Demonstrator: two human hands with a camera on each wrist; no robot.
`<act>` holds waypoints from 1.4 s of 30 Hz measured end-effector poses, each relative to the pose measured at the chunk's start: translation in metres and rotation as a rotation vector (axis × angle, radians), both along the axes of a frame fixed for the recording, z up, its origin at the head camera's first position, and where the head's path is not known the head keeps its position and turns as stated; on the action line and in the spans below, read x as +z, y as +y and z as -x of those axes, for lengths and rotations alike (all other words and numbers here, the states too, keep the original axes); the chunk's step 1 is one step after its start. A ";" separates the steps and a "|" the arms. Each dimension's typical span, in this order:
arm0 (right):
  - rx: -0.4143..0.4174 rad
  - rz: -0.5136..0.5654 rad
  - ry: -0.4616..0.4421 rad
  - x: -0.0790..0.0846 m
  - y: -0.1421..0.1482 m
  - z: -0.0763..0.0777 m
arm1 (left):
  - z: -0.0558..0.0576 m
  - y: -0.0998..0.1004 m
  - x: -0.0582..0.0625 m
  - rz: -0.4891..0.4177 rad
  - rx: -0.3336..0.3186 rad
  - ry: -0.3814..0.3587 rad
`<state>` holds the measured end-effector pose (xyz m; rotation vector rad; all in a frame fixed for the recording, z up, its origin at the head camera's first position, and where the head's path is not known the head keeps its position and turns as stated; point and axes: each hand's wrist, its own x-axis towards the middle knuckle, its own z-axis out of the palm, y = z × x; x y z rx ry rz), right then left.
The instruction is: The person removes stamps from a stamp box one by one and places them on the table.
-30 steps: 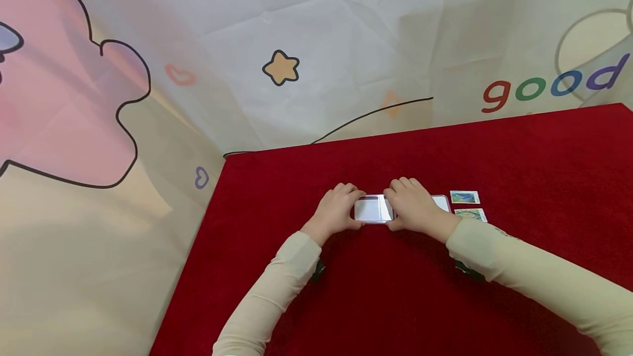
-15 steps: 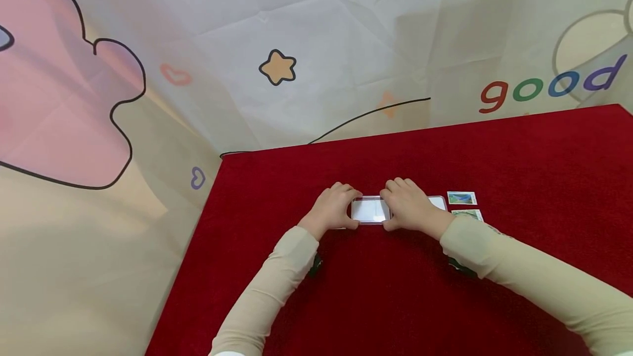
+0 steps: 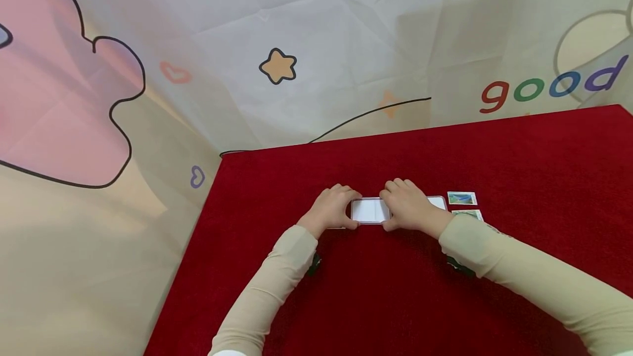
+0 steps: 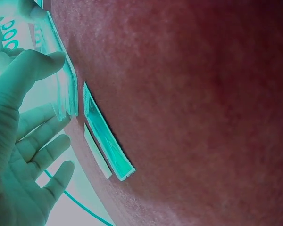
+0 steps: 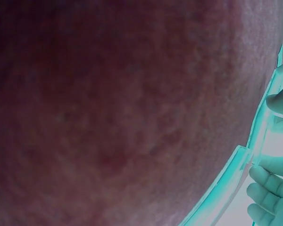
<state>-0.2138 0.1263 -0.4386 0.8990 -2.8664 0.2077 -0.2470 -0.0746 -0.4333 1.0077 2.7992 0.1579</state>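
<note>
A clear flat rectangular plastic case (image 3: 370, 211) with a white inside lies on the red cloth in the head view. My left hand (image 3: 330, 209) grips its left end, thumb on the near edge and fingers on the far edge. At the other end, my right hand (image 3: 409, 207) holds it the same way and covers that part. In the left wrist view the case's layered edge (image 4: 68, 77) shows beside the thumb. Two small stamp-like cards (image 4: 107, 136) lie close by on the cloth, mostly hidden under my left hand in the head view.
Behind my right hand, a second white-and-clear case (image 3: 438, 202) is partly covered. Two picture stamps lie to its right, the far one (image 3: 462, 198) whole in view, the near one (image 3: 470, 214) partly behind the sleeve. A printed backdrop (image 3: 346, 70) stands behind the table.
The bright band and inner outline across the case have gone; its layers now line up as one even white rectangle. Both hands keep their grip, and the head view has shifted slightly.
</note>
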 end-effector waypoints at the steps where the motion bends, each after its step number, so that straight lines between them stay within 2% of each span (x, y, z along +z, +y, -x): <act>1: -0.001 0.000 -0.003 0.000 0.000 0.000 | 0.000 0.000 0.000 0.001 0.002 -0.002; 13: 0.010 0.004 -0.032 -0.001 0.002 0.002 | 0.001 0.001 0.001 0.009 0.012 -0.020; 20: 0.012 -0.003 -0.085 0.000 0.003 0.005 | 0.002 0.001 0.002 0.002 0.022 -0.043; 30: 0.022 0.020 -0.134 0.002 0.003 0.007 | 0.003 0.002 0.006 0.022 0.047 -0.106; 42: 0.016 0.010 -0.148 0.000 0.005 0.008 | 0.004 0.002 0.005 0.022 0.028 -0.088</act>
